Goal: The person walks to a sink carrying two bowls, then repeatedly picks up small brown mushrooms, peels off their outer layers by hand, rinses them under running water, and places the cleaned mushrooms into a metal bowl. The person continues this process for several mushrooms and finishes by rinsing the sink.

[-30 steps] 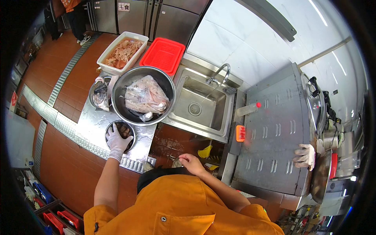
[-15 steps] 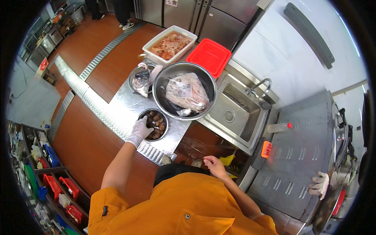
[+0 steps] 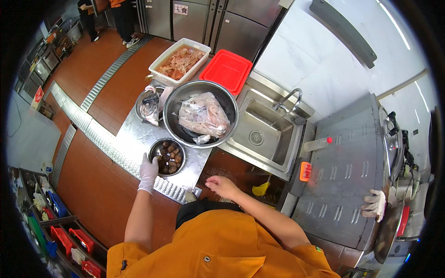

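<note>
Head view: gloved left hand [image 3: 148, 172], fingers narrow, touches small bowl [image 3: 168, 157] beside big basin [image 3: 200, 114].

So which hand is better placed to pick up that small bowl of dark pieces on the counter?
Left. The gloved left hand already rests at the rim of the small bowl. The bare right hand hangs off the steel counter, farther from the bowl.

Two arms reach forward, one hand gloved, one bare.
The white-gloved left hand [image 3: 148, 173] is extended, fingers curled; the bare right hand [image 3: 222, 186] hangs loosely open, palm down.
</note>
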Tool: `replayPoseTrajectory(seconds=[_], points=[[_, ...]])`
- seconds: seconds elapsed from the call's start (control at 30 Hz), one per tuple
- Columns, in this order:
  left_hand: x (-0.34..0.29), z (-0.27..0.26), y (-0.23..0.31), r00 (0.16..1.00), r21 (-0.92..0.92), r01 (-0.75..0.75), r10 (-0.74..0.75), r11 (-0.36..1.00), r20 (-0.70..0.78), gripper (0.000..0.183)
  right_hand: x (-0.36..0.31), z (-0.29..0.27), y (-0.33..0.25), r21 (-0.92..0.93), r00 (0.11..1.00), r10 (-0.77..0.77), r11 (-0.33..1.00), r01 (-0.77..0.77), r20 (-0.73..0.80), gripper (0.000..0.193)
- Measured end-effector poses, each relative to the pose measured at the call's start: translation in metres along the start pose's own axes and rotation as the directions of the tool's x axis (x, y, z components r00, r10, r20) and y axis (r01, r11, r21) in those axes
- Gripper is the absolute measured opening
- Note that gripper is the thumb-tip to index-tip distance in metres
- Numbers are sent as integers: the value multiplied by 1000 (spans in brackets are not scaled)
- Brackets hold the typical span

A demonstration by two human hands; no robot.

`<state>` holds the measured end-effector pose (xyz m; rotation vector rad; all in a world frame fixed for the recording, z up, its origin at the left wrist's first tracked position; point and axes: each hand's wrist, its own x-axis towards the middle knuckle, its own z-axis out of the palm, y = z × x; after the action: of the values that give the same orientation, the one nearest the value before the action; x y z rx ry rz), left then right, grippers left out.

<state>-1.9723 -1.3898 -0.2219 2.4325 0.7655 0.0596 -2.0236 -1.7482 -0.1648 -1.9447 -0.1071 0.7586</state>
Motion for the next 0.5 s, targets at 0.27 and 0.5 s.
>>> replayPoseTrajectory(seconds=[0.27, 0.5], points=[[-9, 9, -76, 882, -619, 446, -198, 647, 428, 11, 93, 63, -14, -215, 997, -38, 976, 22, -68, 61], [-53, -52, -48, 923, -749, 377, -153, 544, 353, 8, 87, 75, -63, -11, 996, 38, 999, -38, 81, 65]])
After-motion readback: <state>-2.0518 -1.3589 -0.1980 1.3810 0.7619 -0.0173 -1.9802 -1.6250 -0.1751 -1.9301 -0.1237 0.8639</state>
